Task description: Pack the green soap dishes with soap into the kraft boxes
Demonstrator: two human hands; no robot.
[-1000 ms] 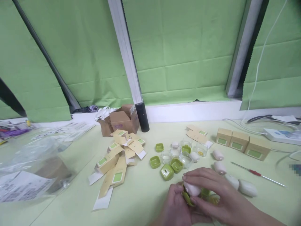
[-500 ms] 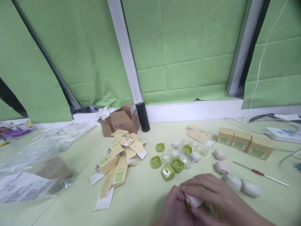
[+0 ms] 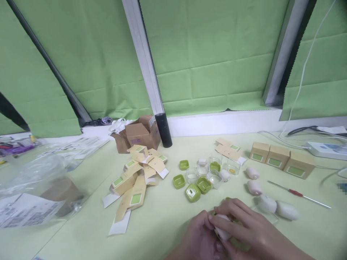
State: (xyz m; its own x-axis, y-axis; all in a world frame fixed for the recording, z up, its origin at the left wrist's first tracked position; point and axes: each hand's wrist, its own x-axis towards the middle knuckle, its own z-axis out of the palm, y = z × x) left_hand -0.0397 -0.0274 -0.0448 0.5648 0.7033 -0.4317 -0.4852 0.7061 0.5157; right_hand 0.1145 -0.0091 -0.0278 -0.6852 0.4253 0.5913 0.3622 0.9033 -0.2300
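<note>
At the bottom of the head view, my left hand [image 3: 199, 233] and my right hand [image 3: 248, 227] close together round a small white rounded piece [image 3: 223, 231]. Green edges show beside this piece, mostly covered by my fingers. Just beyond the hands lie a green square cap with a slot [image 3: 193, 192] and another green square cap [image 3: 204, 185]. Clear plastic cups [image 3: 215, 178] stand close by. To the right of my right hand rest several pale rounded pieces [image 3: 287, 210], with a clear part [image 3: 271, 218] partly behind the hand.
A red-handled screwdriver [image 3: 295, 193] lies at right, below small tan boxes [image 3: 277, 157]. Unfolded tan cartons [image 3: 135, 195] are heaped left of centre. Behind them stand a cardboard box [image 3: 142, 135] and a black cylinder [image 3: 163, 130]. A plastic bag [image 3: 46, 173] sits at far left.
The view has tilted slightly, so the table things sit a little higher. Both hands still grip the white piece, with the fingers slightly shifted.
</note>
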